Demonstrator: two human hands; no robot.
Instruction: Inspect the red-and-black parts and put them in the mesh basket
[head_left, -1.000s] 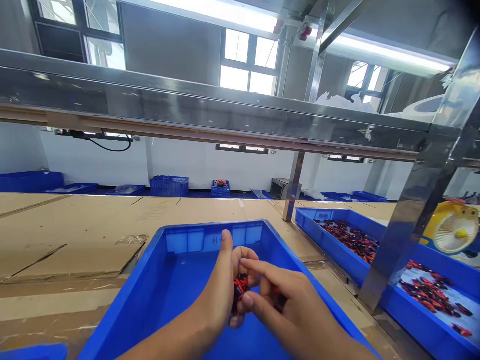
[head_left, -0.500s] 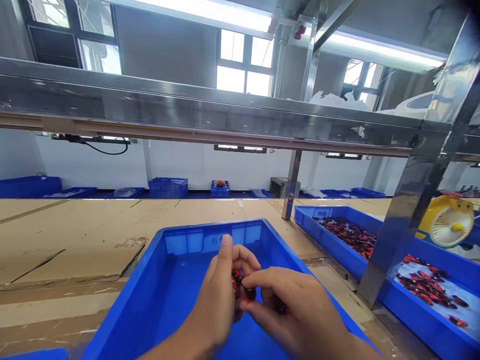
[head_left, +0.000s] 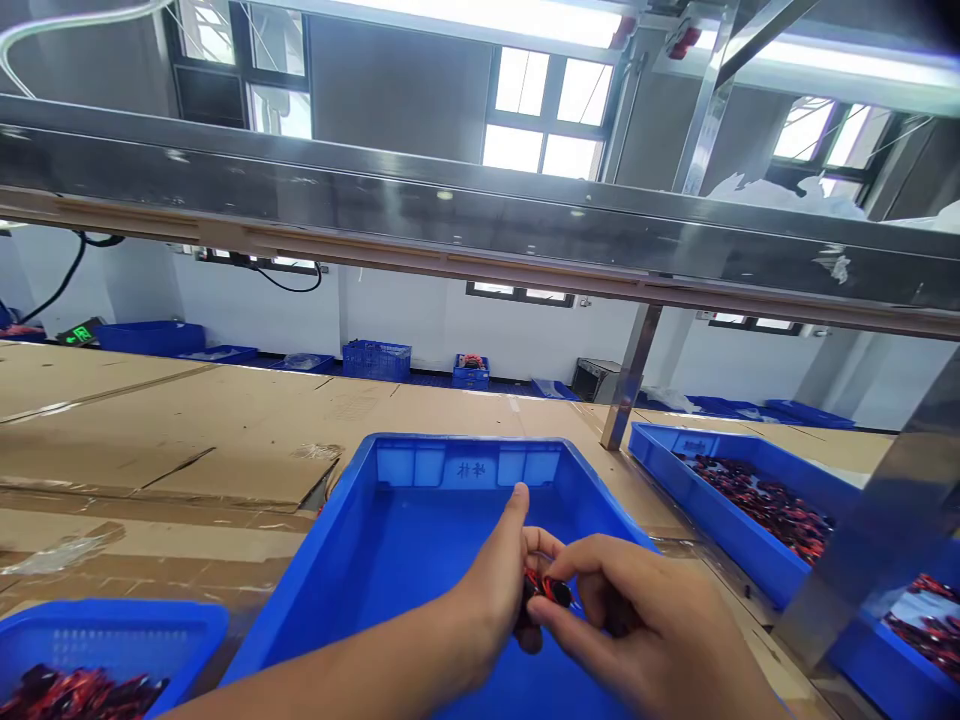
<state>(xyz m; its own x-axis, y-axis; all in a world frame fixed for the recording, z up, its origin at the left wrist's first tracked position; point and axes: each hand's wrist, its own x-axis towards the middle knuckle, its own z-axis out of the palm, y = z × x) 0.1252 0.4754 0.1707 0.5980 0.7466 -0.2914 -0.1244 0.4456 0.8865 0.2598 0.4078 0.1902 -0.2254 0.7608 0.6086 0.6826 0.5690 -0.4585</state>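
Over a deep blue plastic tray (head_left: 409, 535), both hands meet around a small red-and-black part (head_left: 553, 590). My left hand (head_left: 491, 585) curls its fingers about it from the left, with the thumb pointing up. From the right, my right hand (head_left: 645, 620) pinches at the same part between thumb and forefinger. Its other fingers are curled in, and whether they hold more parts is hidden. The part's exact kind is too small and too covered to make out.
At lower left a blue basket (head_left: 187, 625) holds red-and-black pieces (head_left: 82, 695). A long blue tray (head_left: 652, 450) with many similar pieces (head_left: 765, 500) lies to the right, behind a metal post (head_left: 877, 540). A steel shelf beam (head_left: 420, 195) crosses above the cardboard-covered table (head_left: 247, 410).
The view has swung left and tilted, bringing the lower-left basket of pieces into sight. Both hands stay together at the small part, with only slight finger movement.
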